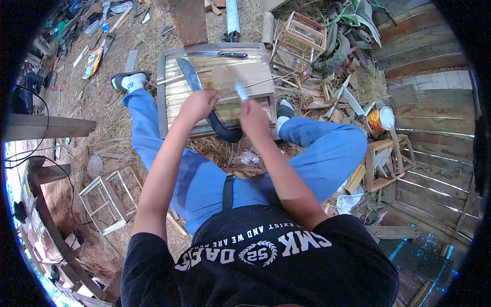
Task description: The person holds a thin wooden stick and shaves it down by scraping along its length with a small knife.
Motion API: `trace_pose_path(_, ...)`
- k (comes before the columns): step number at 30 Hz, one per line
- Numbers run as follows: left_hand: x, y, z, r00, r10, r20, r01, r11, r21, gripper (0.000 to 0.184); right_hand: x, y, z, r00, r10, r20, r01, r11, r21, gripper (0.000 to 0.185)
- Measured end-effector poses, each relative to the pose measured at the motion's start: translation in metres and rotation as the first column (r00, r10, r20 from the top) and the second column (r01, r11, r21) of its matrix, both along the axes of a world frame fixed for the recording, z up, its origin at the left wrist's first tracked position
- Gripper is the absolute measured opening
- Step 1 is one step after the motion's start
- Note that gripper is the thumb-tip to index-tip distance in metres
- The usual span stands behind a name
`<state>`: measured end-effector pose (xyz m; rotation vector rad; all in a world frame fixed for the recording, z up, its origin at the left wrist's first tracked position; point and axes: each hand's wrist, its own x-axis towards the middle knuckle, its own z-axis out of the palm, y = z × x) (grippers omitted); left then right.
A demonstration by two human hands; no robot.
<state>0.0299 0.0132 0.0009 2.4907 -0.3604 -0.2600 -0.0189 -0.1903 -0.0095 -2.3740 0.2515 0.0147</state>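
My left hand (199,106) is closed, pinching a thin wooden stick (266,81) that slants up to the right. In my right hand (254,120) is a knife (240,88), its pale blade smeared by motion and close to the stick. Both hands are over a low slatted wooden table (171,105) between my legs. A flat wooden board (225,77) lies under the blade. Beside my left hand lies a machete (190,74) with a curved black handle, partly hidden by that hand. A black-handled kitchen knife (220,53) rests near the table's far edge.
Small wooden frames (302,38) stand beyond the table's right corner, with a tire (335,53) behind. A paint can (381,118) sits at right near a plank wall (434,117). At left are a handsaw (107,43), a yellow packet (93,62) and a wooden frame (110,202).
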Motion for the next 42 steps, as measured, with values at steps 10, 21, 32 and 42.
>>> trace_pose_path(10,-0.001,0.000,-0.003,0.999,0.011,0.037,-0.012,0.999,0.030,0.037,0.008,-0.015,-0.008,0.984,-0.054,0.170,0.050,0.998,0.028,0.034)
trace_pose_path(21,-0.001,0.000,-0.001,0.999,-0.017,0.043,0.015,0.999,0.053,0.036,0.016,-0.023,0.000,0.993,-0.068,0.096,0.067,0.998,0.013,0.035)
trace_pose_path(32,-0.004,-0.001,0.002,0.997,-0.023,0.078,0.020,0.999,0.040,0.036,0.028,-0.051,-0.001,0.983,-0.119,0.142,0.130,0.989,-0.073,0.035)
trace_pose_path(42,0.001,0.001,-0.005,0.997,-0.028,0.068,0.025,0.999,0.047,0.036,0.022,-0.037,0.000,0.997,-0.029,0.066,0.029,1.000,0.008,0.040)
